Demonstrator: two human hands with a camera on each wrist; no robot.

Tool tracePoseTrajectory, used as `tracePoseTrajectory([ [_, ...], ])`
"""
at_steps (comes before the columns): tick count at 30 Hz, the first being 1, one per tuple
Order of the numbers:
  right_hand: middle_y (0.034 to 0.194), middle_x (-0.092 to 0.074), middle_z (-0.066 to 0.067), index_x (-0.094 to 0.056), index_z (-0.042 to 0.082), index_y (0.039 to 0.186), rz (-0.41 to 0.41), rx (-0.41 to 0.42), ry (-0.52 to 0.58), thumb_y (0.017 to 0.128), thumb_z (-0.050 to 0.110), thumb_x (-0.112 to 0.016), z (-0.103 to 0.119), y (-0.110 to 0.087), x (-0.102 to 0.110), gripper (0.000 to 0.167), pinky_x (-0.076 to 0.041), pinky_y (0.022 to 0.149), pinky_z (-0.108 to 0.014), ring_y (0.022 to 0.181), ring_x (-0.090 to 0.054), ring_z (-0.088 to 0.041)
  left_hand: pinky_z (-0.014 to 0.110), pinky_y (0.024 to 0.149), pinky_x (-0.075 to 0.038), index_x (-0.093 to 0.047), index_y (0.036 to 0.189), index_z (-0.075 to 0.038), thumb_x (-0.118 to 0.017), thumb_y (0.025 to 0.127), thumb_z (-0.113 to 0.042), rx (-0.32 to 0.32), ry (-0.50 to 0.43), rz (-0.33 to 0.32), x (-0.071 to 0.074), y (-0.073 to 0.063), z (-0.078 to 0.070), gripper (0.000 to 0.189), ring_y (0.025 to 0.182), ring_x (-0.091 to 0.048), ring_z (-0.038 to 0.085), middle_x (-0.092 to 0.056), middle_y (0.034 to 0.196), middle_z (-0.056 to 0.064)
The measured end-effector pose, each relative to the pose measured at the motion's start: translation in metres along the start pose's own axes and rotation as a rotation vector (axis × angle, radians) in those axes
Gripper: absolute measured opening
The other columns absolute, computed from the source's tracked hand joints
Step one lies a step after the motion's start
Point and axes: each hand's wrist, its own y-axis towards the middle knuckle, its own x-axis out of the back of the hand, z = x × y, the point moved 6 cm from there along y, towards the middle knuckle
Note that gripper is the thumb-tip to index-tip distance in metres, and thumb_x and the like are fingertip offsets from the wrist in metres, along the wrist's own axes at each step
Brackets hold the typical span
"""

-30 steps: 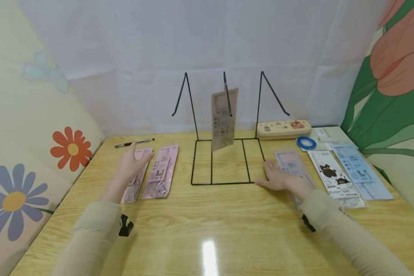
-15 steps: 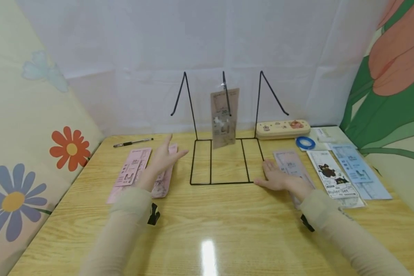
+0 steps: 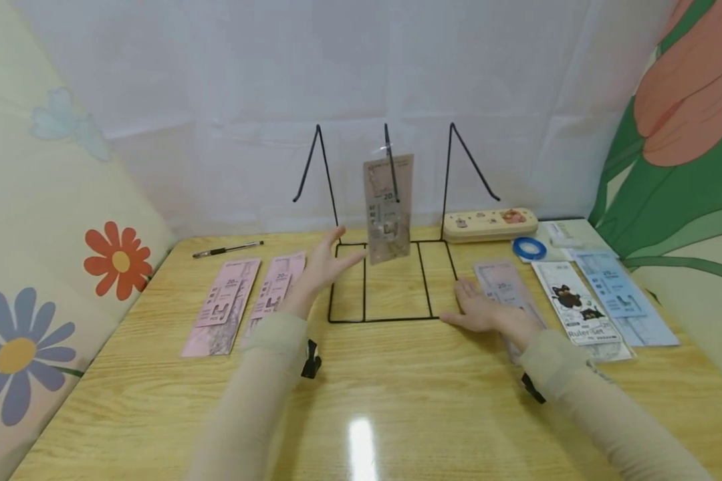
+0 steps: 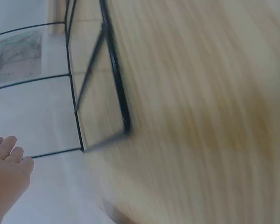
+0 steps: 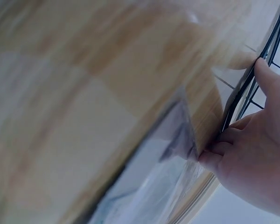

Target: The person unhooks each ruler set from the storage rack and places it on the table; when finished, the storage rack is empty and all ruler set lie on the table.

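Observation:
A black wire display rack (image 3: 391, 320) stands mid-table with three upright hooks. On its middle hook hangs a flat pink printed packet (image 3: 390, 227) in clear plastic. My left hand (image 3: 320, 270) is in the air over the rack's left side, fingers spread and holding nothing; in the left wrist view its fingers (image 4: 11, 151) appear at the left edge. My right hand (image 3: 481, 310) rests at the rack's front right corner, its thumb and fingertips on the base wire in the right wrist view. Beneath that hand and wrist lies another pink packet (image 3: 501, 284), partly hidden.
Two pink packets, one farther left (image 3: 221, 307) and one by my left forearm (image 3: 277, 280), lie below a black pen (image 3: 227, 250). On the right are a cream pencil case (image 3: 490, 227), blue tape roll (image 3: 529, 248), white ruler-set packet (image 3: 577, 304) and blue packet (image 3: 620, 294).
My left hand has moved right from above the left pink packets to the rack's left side. The hanging packet has turned slightly on its hook. My right hand stays at the rack's corner.

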Motion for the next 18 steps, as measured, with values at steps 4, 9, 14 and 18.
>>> tracePoseTrajectory([
  [4, 0.153, 0.011, -0.029, 0.004, -0.011, 0.146, -0.007, -0.005, -0.002, 0.098, 0.047, -0.040, 0.000, 0.001, -0.001, 0.086, -0.001, 0.119, -0.050, 0.143, 0.009, -0.042, 0.046, 0.117, -0.022, -0.019, 0.151, -0.013, -0.064, 0.086, -0.048, -0.012, -0.102, 0.003, -0.012, 0.010, -0.012, 0.086, 0.144, -0.021, 0.025, -0.025, 0.156, 0.006],
  [9, 0.153, 0.011, -0.030, 0.004, -0.012, 0.145, -0.009, 0.008, -0.009, 0.098, 0.046, -0.040, 0.002, 0.001, -0.001, 0.087, -0.001, 0.119, -0.049, 0.143, 0.008, -0.042, 0.044, 0.116, -0.026, -0.017, 0.152, -0.020, -0.067, 0.084, -0.047, 0.055, -0.293, 0.019, -0.026, 0.019, -0.022, 0.088, 0.145, -0.022, 0.024, -0.022, 0.157, 0.006],
  [14, 0.152, 0.011, -0.030, 0.003, -0.013, 0.145, -0.011, 0.011, 0.000, 0.099, 0.045, -0.041, 0.002, 0.001, -0.001, 0.086, -0.001, 0.119, -0.050, 0.143, 0.008, -0.042, 0.044, 0.111, -0.036, -0.031, 0.147, -0.013, -0.065, 0.089, -0.034, 0.057, -0.365, -0.018, -0.035, 0.024, -0.029, 0.071, 0.137, -0.036, 0.028, -0.035, 0.151, 0.012],
  [18, 0.152, 0.011, -0.030, 0.004, -0.012, 0.145, -0.013, -0.004, 0.004, 0.099, 0.046, -0.040, -0.002, 0.002, 0.000, 0.086, 0.000, 0.119, -0.050, 0.143, 0.009, -0.042, 0.039, 0.093, -0.051, -0.057, 0.126, -0.008, -0.064, 0.090, -0.023, 0.013, -0.343, -0.051, -0.043, 0.027, -0.034, 0.040, 0.110, -0.060, 0.026, -0.062, 0.123, 0.015],
])
